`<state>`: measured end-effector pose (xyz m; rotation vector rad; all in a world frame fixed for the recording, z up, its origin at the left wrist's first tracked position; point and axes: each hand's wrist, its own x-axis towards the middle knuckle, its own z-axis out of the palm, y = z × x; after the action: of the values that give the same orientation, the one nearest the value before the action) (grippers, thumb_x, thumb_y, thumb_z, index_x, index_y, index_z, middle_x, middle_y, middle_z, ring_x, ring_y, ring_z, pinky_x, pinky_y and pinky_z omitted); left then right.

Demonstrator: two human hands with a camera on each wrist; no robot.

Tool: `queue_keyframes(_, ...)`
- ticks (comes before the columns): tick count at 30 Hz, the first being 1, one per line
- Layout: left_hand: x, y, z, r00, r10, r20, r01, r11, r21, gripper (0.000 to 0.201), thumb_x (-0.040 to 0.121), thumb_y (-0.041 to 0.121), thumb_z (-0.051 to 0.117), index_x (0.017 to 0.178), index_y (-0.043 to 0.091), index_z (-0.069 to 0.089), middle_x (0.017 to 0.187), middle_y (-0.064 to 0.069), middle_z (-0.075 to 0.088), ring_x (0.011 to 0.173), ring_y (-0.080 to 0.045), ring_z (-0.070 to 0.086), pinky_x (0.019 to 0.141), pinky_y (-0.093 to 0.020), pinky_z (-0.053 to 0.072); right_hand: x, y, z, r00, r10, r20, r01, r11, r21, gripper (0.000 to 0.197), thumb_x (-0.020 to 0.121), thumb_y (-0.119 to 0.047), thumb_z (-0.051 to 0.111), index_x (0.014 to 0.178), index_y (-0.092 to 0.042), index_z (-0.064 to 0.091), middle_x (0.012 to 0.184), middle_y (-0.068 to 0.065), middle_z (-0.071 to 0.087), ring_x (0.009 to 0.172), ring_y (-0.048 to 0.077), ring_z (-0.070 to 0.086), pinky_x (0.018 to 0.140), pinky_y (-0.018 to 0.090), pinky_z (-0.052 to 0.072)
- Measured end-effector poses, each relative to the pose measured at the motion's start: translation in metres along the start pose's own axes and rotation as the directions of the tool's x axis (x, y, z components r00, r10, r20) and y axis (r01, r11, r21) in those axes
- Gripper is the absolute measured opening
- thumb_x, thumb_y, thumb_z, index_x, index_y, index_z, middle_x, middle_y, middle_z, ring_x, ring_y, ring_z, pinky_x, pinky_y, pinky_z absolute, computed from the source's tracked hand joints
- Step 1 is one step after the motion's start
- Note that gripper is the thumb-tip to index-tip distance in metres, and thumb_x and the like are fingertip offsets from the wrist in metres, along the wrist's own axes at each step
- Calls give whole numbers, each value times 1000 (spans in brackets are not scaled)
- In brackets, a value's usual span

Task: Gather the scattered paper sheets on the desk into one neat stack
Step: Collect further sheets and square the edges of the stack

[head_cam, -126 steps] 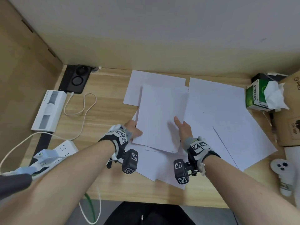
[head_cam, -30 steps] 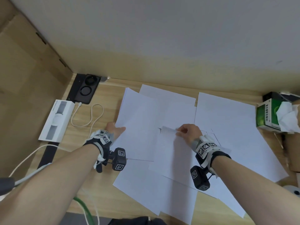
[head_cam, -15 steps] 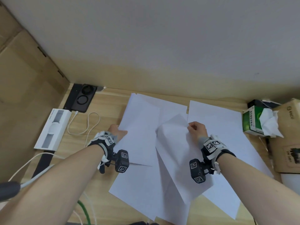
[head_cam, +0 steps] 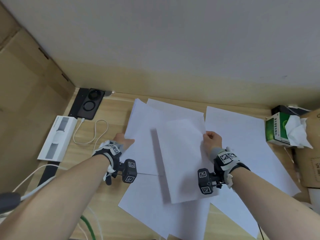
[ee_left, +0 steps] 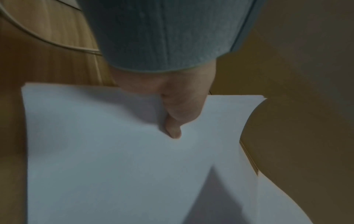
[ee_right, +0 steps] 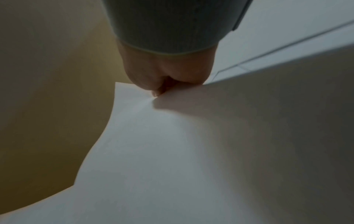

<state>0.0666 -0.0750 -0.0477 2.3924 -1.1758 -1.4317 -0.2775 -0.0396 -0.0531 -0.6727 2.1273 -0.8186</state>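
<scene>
Several white paper sheets lie scattered on the wooden desk [head_cam: 114, 108]. My left hand [head_cam: 123, 141] grips the left edge of a small stack of sheets [head_cam: 143, 135], thumb on top [ee_left: 173, 128], the stack [ee_left: 114, 151] raised off the desk. My right hand [head_cam: 212, 140] pinches the right edge of a single sheet [head_cam: 181, 161] and holds it lifted over the stack; its shadow falls on the paper below. The pinch shows in the right wrist view [ee_right: 159, 91] on the sheet [ee_right: 172, 151]. More loose sheets lie at the right [head_cam: 242, 144] and near the front edge [head_cam: 164, 213].
A black charger pad [head_cam: 90, 103], a white box [head_cam: 58, 137] and a white cable [head_cam: 97, 130] sit at the left. A green tissue box [head_cam: 278, 129] and a cardboard box [head_cam: 310, 153] stand at the right. The wall closes the desk's far edge.
My right hand has lifted the single sheet higher and carried it left, flattening it over the stack. The left hand keeps its grip in nearly the same place.
</scene>
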Motion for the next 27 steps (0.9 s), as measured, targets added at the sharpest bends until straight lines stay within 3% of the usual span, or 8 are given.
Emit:
queue_keyframes(5,-5,-5,20,986,-24,167,39,995,-91,54,87,31,68,116,-12,55,125,-30,57,108,-38,61,91,-39,47,-22,-5,47,993,52,-110,-46,997,57,23,89,-1,55,108,-1,68,101,12,69,90,23,61,77,26,45)
queue_keyframes(8,-8,-6,24,985,-78,155,108,975,-195,78,90,62,45,129,-5,49,123,-13,56,118,-32,53,89,-33,36,-33,-8,72,993,86,-86,-80,994,73,25,88,3,55,109,0,69,105,15,71,90,24,63,73,23,43)
queue_keyframes(11,5,-15,28,980,-108,169,156,940,-302,93,63,87,49,114,10,60,111,2,60,109,-24,58,98,-35,40,-38,-10,89,991,124,-46,-121,990,74,26,88,2,54,110,-2,69,107,15,71,96,27,66,74,25,44)
queue_keyframes(13,0,-17,27,983,-52,173,103,948,-301,67,68,74,61,98,14,64,98,0,65,93,-22,63,89,-32,48,-39,-12,98,990,136,-35,-134,989,68,28,88,0,54,111,-4,69,106,14,72,99,29,67,77,26,46)
queue_keyframes(15,-8,-17,28,981,29,193,32,952,-305,29,86,34,68,101,9,64,89,-2,68,81,-18,65,71,-23,52,-40,-15,100,987,152,-52,-148,986,72,30,87,-2,52,111,-7,69,105,11,72,100,29,67,78,27,49)
queue_keyframes(17,-11,-15,29,982,69,174,-22,967,-254,11,90,9,59,100,5,64,88,-9,66,82,-24,63,70,-24,50,-43,-18,98,986,166,-30,-163,983,90,32,88,-2,50,113,-10,69,107,7,71,100,27,66,74,27,46)
queue_keyframes(24,-33,13,22,988,139,75,-115,959,-258,22,95,10,46,112,7,59,98,-11,61,88,-26,58,76,-30,44,-56,-22,76,986,70,152,-96,982,165,21,84,-8,64,105,-7,64,85,-2,59,73,14,54,65,24,42)
queue_keyframes(27,-48,25,7,974,220,62,-189,928,-322,25,97,12,47,117,5,60,100,-9,62,89,-25,60,77,-31,46,-62,-30,59,943,17,333,-102,965,240,28,83,-15,72,109,-17,61,94,-5,63,79,7,58,67,23,45)
